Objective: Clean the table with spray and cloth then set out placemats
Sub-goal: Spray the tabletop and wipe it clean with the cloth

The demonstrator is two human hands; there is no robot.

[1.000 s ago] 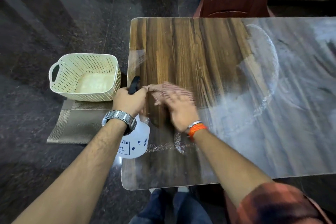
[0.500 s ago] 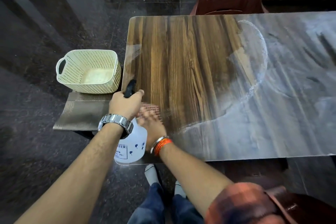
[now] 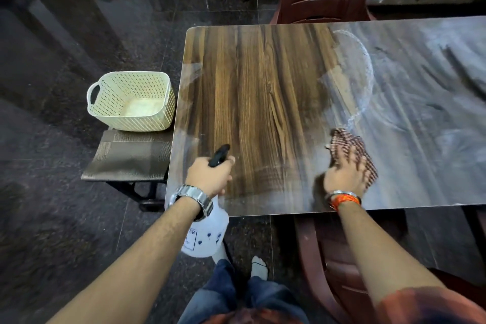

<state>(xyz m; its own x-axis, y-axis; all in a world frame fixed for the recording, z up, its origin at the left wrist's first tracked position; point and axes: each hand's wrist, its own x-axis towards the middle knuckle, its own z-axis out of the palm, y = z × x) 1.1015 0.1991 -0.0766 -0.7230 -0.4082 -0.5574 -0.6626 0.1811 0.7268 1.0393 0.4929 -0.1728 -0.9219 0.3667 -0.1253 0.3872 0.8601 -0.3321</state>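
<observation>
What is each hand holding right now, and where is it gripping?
Left hand grips the spray bottle at its black trigger head. Right hand presses the checked cloth flat on the table.

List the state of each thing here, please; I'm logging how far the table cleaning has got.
table: left part wiped, right part hazy with streaks
cloth: pressed flat on the table under the right hand
spray bottle: gripped by the left hand, off the table edge
basket: looks empty, on the side stand
placemats: under the basket, not set out

Spray bottle (image 3: 207, 234) label shows only "ER"; remainder hidden
</observation>
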